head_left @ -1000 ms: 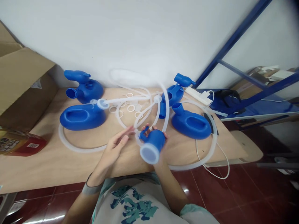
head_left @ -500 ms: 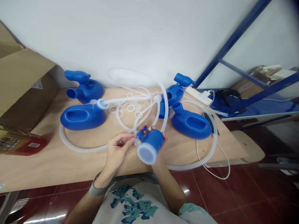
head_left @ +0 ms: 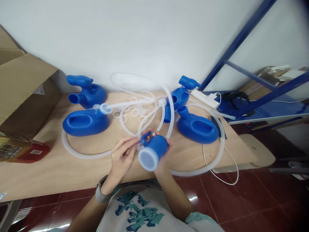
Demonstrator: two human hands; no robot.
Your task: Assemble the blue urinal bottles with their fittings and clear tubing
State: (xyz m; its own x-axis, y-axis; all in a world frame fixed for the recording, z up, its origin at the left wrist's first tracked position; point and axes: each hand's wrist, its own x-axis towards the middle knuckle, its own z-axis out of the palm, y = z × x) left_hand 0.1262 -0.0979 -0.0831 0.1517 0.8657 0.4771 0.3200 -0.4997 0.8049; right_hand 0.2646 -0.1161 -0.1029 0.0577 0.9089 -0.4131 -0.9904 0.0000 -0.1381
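My right hand (head_left: 168, 143) is wrapped around a blue plastic cup-shaped piece (head_left: 159, 145) from its far side. A translucent white cap (head_left: 148, 159) covers its wide end, which faces me. A narrow blue spout or tab (head_left: 145, 136) sticks out on the piece's left. My left hand (head_left: 123, 153) is closed, fingertips pinching beside a small clear plastic part (head_left: 140, 145) near that spout. A translucent hose (head_left: 171, 112) passes behind the right hand. To the left lies a blue urinal-style bottle (head_left: 85, 121) with a hose fitted; another blue bottle (head_left: 198, 129) lies to the right.
Several white rings (head_left: 135, 112) and clear discs lie mid-table among looped hoses. Two more blue bottles with cup pieces, one at back left (head_left: 94, 95), stand by the wall. An open cardboard box (head_left: 24, 83), a red-and-yellow container (head_left: 24, 149) and a power strip (head_left: 204, 99) flank the workspace.
The blue piece has shifted slightly left and tilted a little. My left fingers have moved up slightly at the small clear part, closer to the spout.
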